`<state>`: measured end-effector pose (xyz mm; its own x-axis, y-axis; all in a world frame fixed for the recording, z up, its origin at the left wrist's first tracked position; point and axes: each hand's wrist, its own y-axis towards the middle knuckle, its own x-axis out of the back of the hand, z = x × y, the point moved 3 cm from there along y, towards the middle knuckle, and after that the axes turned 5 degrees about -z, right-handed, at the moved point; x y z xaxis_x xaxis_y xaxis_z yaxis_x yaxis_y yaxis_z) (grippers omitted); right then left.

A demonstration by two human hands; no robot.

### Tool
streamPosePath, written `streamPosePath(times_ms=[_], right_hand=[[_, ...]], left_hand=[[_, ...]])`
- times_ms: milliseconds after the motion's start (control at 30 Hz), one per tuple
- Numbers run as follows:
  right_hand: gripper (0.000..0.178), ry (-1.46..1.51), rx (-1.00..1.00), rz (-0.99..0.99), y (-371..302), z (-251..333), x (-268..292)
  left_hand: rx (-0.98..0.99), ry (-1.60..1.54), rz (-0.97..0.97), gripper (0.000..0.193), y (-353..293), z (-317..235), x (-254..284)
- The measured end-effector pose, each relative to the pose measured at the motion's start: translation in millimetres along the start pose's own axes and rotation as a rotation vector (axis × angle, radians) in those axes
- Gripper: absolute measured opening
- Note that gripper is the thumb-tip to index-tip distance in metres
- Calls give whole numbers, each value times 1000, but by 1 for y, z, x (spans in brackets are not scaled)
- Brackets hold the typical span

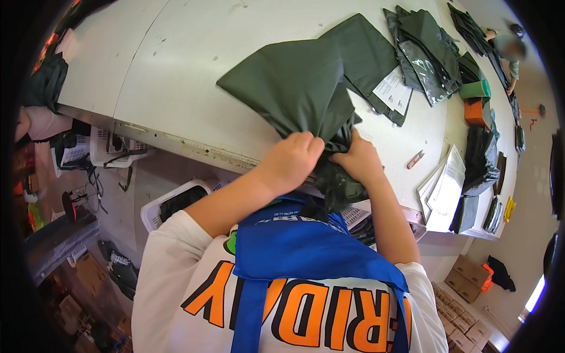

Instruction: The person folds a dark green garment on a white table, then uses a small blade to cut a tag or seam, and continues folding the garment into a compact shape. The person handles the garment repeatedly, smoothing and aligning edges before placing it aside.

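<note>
Gathering, to judge by the folds, a dark green sheet (288, 82) just beyond the left hand (296, 156), clamped on its near edge. Gripping, with the right hand (361, 160), a black bundle (338, 191) below, perhaps plastic. Next, needing steady tension between both.

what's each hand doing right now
Left hand: closed, gripping the dark green fabric.
Right hand: closed, gripping the bunched black fabric.
</note>
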<state>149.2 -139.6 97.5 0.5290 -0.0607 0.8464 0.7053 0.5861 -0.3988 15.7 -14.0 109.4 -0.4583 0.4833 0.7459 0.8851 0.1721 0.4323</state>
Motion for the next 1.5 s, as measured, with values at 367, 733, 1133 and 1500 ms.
streamPosePath(times_ms=[367,733,1133,1500], right_hand=[[91,-61,359,-301,-41,8,-4],[89,-117,388,-340,-52,-11,-6],[88,236,101,-108,-19,-3,10],[53,1018,-19,-56,3,-1,31]], left_hand=[[826,8,401,54,109,147,81],[926,-1273,366,21,88,142,53],[672,-711,-363,55,72,192,81],[310,-576,-19,104,-29,63,-32]])
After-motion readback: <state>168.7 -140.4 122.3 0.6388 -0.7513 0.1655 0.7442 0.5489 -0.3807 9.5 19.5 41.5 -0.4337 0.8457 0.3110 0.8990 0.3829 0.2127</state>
